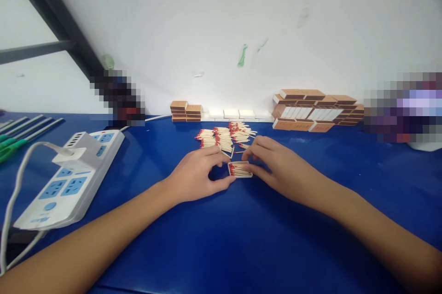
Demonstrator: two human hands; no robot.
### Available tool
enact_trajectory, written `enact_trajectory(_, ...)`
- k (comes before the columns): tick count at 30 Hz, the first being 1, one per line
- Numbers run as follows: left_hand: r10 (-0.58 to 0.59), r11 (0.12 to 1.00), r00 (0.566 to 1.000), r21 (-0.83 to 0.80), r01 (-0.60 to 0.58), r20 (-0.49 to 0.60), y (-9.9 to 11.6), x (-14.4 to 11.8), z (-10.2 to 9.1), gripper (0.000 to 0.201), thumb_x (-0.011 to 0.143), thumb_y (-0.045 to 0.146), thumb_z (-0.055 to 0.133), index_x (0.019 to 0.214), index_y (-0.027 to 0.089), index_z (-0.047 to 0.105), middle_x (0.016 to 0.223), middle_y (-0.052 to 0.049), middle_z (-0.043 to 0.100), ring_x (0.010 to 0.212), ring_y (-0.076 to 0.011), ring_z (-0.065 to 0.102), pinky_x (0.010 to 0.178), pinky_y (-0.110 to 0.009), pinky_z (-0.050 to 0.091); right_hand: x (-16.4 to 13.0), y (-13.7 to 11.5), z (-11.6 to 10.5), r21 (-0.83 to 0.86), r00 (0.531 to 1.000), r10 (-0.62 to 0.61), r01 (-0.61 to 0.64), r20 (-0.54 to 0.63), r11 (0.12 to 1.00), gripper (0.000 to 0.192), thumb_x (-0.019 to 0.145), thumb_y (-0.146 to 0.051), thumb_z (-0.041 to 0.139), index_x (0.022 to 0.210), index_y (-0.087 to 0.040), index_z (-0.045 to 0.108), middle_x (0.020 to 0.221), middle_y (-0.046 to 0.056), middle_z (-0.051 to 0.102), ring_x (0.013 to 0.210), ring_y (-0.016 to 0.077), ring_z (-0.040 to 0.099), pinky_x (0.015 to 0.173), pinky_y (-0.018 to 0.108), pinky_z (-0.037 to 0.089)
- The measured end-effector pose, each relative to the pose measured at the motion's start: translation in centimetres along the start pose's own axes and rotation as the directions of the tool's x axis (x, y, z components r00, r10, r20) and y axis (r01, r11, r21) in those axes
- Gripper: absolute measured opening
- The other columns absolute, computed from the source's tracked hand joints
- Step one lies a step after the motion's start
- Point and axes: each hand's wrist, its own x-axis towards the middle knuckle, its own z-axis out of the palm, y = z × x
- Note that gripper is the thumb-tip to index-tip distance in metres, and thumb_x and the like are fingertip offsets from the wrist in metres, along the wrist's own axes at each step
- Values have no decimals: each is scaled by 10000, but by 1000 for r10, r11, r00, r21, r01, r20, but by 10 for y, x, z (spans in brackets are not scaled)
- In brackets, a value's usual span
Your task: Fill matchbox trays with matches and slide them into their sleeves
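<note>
A small white matchbox tray lies on the blue table, part filled with red-headed matches. My left hand grips the tray's left end, thumb at the near corner and fingers at the far one. The thumb of my right hand rests on the matches at the tray's right end. Its other fingers curl just beyond the far rim, and their grip on the matches is partly hidden. Just behind the tray, a loose pile of matches spreads over the table, with a few single sticks near my fingertips.
Stacked matchboxes stand left by the wall, and a larger stack stands right. White trays line the wall between them. A power strip with a plugged-in cable lies left, beside green-handled tools. Blurred patches hide things on both sides.
</note>
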Motion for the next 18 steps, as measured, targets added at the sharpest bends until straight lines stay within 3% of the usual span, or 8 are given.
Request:
enact_trajectory(12, -1, 1000, 1000, 6, 1, 8, -1, -2, 1, 261, 918, 384, 743, 1101, 199, 726, 953, -9, 689, 769, -146, 625, 687, -284, 497, -3, 4, -5, 22, 1000, 13, -14, 19, 1000, 113, 1023, -237, 582, 924, -215, 632, 962, 54, 619, 842, 198, 609, 702, 313, 467)
enact_trajectory(18, 0, 1000, 1000, 6, 0, 5, 0, -1, 0, 267, 920, 388, 741, 1110, 201, 727, 947, -12, 688, 779, -151, 631, 689, -286, 501, 0, 4, -1, 59, 1000, 18, -20, 25, 998, 142, 1036, -244, 570, 904, -205, 607, 927, 52, 607, 852, 204, 593, 726, 318, 461)
